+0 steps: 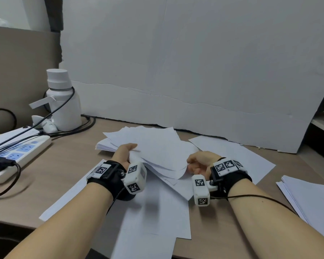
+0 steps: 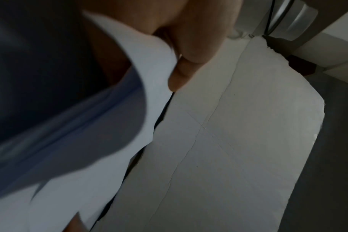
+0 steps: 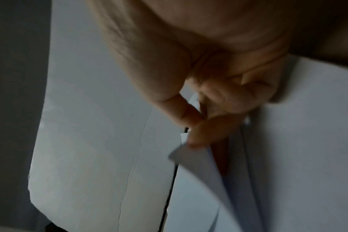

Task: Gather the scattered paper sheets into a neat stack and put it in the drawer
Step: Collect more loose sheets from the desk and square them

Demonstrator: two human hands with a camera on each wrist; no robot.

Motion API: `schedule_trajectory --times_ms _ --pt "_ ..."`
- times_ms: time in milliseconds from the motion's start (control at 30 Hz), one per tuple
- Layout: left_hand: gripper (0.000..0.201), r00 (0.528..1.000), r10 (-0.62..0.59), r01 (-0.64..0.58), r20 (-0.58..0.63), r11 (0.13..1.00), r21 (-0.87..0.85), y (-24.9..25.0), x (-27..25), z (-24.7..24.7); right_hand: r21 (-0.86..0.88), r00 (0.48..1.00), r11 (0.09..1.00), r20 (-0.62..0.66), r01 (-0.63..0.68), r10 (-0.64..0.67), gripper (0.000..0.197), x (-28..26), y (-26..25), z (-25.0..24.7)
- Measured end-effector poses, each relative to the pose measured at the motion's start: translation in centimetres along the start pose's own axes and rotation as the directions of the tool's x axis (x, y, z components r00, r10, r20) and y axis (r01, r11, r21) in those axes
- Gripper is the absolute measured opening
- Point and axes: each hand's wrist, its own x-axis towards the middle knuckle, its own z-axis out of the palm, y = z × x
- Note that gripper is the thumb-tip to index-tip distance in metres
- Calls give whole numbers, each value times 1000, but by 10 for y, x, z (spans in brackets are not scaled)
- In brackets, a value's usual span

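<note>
A loose bundle of paper sheets [image 1: 157, 152] is held between both hands above the middle of the desk [image 1: 67, 165], its sheets fanned and curling, their edges not aligned. The left hand [image 1: 123, 153] grips the bundle's left edge, thumb on top and the fingers curled underneath; in the left wrist view the thumb [image 2: 189, 47] presses down on the white paper [image 2: 145, 66]. The right hand [image 1: 200, 162] pinches the bundle's near right corner, and the right wrist view shows its fingertips [image 3: 205, 130] closed on a bent corner of the sheets [image 3: 199, 160].

Beneath the bundle more sheets lie flat on the desk: several overlapping ones [image 1: 157, 217] reaching to the near edge, and one [image 1: 238, 156] behind the right hand. A separate pile of paper [image 1: 310, 200] sits at the right edge of the desk, well apart from the hands.

A large creased white board [image 1: 195, 71] stands upright along the back of the desk. At the back left is a white bottle [image 1: 62, 103] with a black cable [image 1: 51, 113] looped around it, and in front of that a white power strip [image 1: 21, 148].
</note>
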Motion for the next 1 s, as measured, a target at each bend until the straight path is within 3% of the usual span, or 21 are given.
schedule_trajectory --times_ms 100,200,267,333,433,500,567,633,700,767,833,900,1000 --pt "21 998 26 -26 53 1000 4 6 -3 -4 -27 988 999 145 -47 50 24 -3 6 -5" --pt "17 1000 -5 3 13 990 140 12 3 -10 -197 973 979 212 -50 92 14 -3 8 -15" --pt "17 999 -23 31 -32 966 258 14 9 -12 -323 992 946 110 -26 65 18 -5 6 -22" --pt "9 997 20 7 -81 949 316 17 11 -12 -362 991 930 -92 59 -98 15 -1 -1 -28" --pt "13 986 115 -74 -123 951 300 19 10 -16 -493 859 842 -311 220 -407 15 9 -13 -26" --pt "32 968 223 -180 -115 937 300 20 11 -25 -566 823 781 -289 264 -488 14 12 -19 -15" --pt "43 945 316 -270 -88 900 342 21 9 -35 -517 842 797 -238 312 -484 24 17 -26 -5" --pt "38 924 381 -344 -37 868 357 23 0 -44 -472 871 812 -165 342 -463 17 19 -33 4" --pt "29 909 416 -401 31 852 338 26 -10 -51 -466 905 819 -82 335 -417 48 21 -42 9" --pt "29 905 409 -424 114 859 287 30 -16 -59 -366 922 860 -10 356 -386 57 16 -53 15" --pt "37 923 345 -378 171 898 226 34 -17 -64 -183 879 860 69 477 -473 53 13 -69 19" --pt "41 936 279 -320 213 928 193 37 -16 -63 -56 792 791 107 609 -602 44 8 -88 21" --pt "48 925 269 -329 269 920 212 41 -9 -54 -163 710 691 181 704 -681 28 -13 -109 29"
